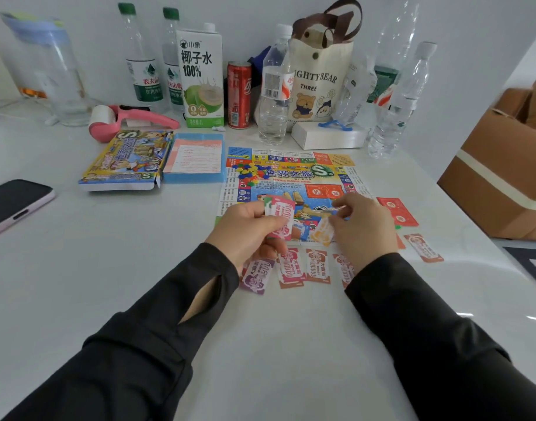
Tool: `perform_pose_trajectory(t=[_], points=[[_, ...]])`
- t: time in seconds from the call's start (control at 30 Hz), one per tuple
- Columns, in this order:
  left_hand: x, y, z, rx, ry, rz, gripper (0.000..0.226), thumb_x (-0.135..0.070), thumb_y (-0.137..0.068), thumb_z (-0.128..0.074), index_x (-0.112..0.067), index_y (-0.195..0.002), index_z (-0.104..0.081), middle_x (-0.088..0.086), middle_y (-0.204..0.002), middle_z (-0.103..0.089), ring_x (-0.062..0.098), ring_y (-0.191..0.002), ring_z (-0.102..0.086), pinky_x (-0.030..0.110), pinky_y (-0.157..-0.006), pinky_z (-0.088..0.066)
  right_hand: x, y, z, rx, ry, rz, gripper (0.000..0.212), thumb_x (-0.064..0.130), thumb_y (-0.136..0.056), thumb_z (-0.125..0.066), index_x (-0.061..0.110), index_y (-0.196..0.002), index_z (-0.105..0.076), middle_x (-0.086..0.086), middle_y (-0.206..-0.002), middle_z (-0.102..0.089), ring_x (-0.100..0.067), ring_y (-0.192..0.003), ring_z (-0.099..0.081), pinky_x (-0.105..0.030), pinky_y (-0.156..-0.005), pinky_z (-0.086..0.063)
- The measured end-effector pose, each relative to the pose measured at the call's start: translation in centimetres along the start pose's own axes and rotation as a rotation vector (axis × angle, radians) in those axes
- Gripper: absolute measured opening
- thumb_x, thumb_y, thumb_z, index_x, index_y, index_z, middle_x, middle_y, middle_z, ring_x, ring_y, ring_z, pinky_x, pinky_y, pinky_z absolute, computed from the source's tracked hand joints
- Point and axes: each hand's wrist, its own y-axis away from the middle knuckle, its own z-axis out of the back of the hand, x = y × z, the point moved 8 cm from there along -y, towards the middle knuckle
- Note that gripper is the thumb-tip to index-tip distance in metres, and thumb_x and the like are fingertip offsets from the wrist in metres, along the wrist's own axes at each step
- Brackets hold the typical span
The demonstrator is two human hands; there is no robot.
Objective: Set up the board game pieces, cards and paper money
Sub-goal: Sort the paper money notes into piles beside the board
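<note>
Pink is the top note of the small stack of paper money [279, 218] that the left hand [248, 229] grasps between thumb and curled fingers, just below the middle of the frame. The long axis of the stack runs nearly up and down in the frame, tilted a little to the right, and the printed face is toward the camera. The stack is held above the near edge of the game board [291, 180]. The board lies flat on the white table [108, 268], with its long axis from left to right.

Below the hands a row of notes [318, 265] lies on the table. Each has its long axis pointing away from the person, and at least 4 show. 1 more note [424, 247] lies apart at the right. A red card stack [398, 211] lies just beside the right edge of the board. A pile of small coloured pieces [250, 171] sits on its upper left part.

Left of the board, a blue tray [193, 177] holds a printed sheet [195, 156]. Beside the tray lies the game box [124, 162]; its contents are hidden.

Both forearms, in black sleeves [139, 344], reach in from the bottom of the frame. The right hand [363, 226] is over the right part of the board, back upward, with the fingertips brought together. I cannot tell whether they pinch something.
</note>
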Motion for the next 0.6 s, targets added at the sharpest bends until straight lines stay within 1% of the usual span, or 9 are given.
perform_pose_trajectory(t=[0.07,0.13,0.17,0.23,0.27,0.33,0.4,0.47,0.6], points=[[-0.1,0.0,-0.1,0.006,-0.062,-0.014,0.011,-0.003,-0.089,-0.055,-0.010,-0.085,-0.062,0.003,-0.072,-0.073,0.011,-0.041,-0.056,0.017,-0.038,-0.044,0.2,0.2,0.2,0.007,0.030,0.006,0.034,0.017,-0.091,-0.056,0.018,-0.125,-0.054,0.000,-0.112,-0.061,-0.017,-0.095,-0.055,-0.019,-0.074,-0.036],[-0.3,0.1,-0.2,0.006,-0.145,-0.045,0.013,-0.004,-0.089,-0.057,-0.014,-0.081,-0.063,0.000,-0.071,-0.073,0.010,-0.042,-0.057,0.017,-0.040,-0.045,0.4,0.5,1.1,-0.056,0.005,0.030,0.035,0.019,-0.090,-0.057,0.019,-0.125,-0.054,0.001,-0.120,-0.058,-0.016,-0.102,-0.054,-0.020,-0.078,-0.034],[-0.4,0.1,-0.2,0.007,-0.174,-0.061,0.013,-0.005,-0.088,-0.058,-0.015,-0.080,-0.063,-0.001,-0.070,-0.073,0.009,-0.042,-0.057,0.017,-0.040,-0.046,0.6,0.8,1.6,-0.092,-0.038,0.054,0.032,0.019,-0.090,-0.057,0.018,-0.122,-0.057,0.001,-0.116,-0.060,-0.013,-0.095,-0.054,-0.017,-0.077,-0.034],[-0.5,0.2,-0.3,0.011,-0.197,-0.083,0.013,-0.007,-0.086,-0.061,-0.016,-0.078,-0.064,-0.002,-0.069,-0.072,0.009,-0.041,-0.057,0.017,-0.039,-0.045,1.2,1.3,2.1,-0.093,-0.183,0.080,0.019,0.019,-0.091,-0.056,0.015,-0.107,-0.066,0.002,-0.098,-0.064,-0.006,-0.075,-0.051,-0.013,-0.065,-0.037],[-0.6,0.2,-0.3,0.009,-0.206,-0.090,0.012,-0.008,-0.086,-0.062,-0.017,-0.078,-0.064,-0.001,-0.068,-0.072,0.009,-0.041,-0.058,0.017,-0.038,-0.045,1.6,1.7,1.8,-0.041,-0.288,0.077,0.016,0.020,-0.090,-0.057,0.013,-0.098,-0.069,0.002,-0.087,-0.065,-0.004,-0.068,-0.050,-0.013,-0.062,-0.038],[-0.7,0.3,-0.4,0.009,-0.233,-0.107,0.009,-0.010,-0.084,-0.065,-0.017,-0.079,-0.065,-0.001,-0.069,-0.072,0.009,-0.041,-0.058,0.017,-0.039,-0.045,2.4,2.4,1.3,0.075,-0.480,0.064,0.018,0.024,-0.088,-0.060,0.011,-0.078,-0.070,0.002,-0.067,-0.063,-0.006,-0.057,-0.048,-0.018,-0.058,-0.042],[-0.9,0.3,-0.5,0.014,-0.264,-0.122,0.006,-0.012,-0.083,-0.066,-0.017,-0.082,-0.065,0.000,-0.070,-0.072,0.008,-0.043,-0.059,0.016,-0.039,-0.045,2.8,2.7,1.1,0.126,-0.546,0.055,0.021,0.026,-0.084,-0.065,0.017,-0.064,-0.066,0.008,-0.050,-0.056,-0.004,-0.046,-0.046,-0.016,-0.050,-0.042],[-1.0,0.4,-0.6,0.016,-0.273,-0.132,0.006,-0.013,-0.081,-0.068,-0.018,-0.083,-0.065,0.000,-0.071,-0.071,0.008,-0.044,-0.061,0.015,-0.039,-0.044,3.0,2.7,0.8,0.146,-0.555,0.054,0.021,0.023,-0.080,-0.070,0.020,-0.061,-0.064,0.013,-0.043,-0.053,-0.001,-0.042,-0.046,-0.009,-0.044,-0.038],[-1.0,0.4,-0.6,0.013,-0.243,-0.138,0.007,-0.013,-0.080,-0.069,-0.018,-0.080,-0.065,0.004,-0.074,-0.072,0.009,-0.045,-0.062,0.016,-0.039,-0.044,2.7,2.5,0.6,0.173,-0.555,0.049,0.020,0.018,-0.079,-0.072,0.018,-0.061,-0.063,0.017,-0.041,-0.053,0.002,-0.039,-0.048,-0.007,-0.042,-0.037]])
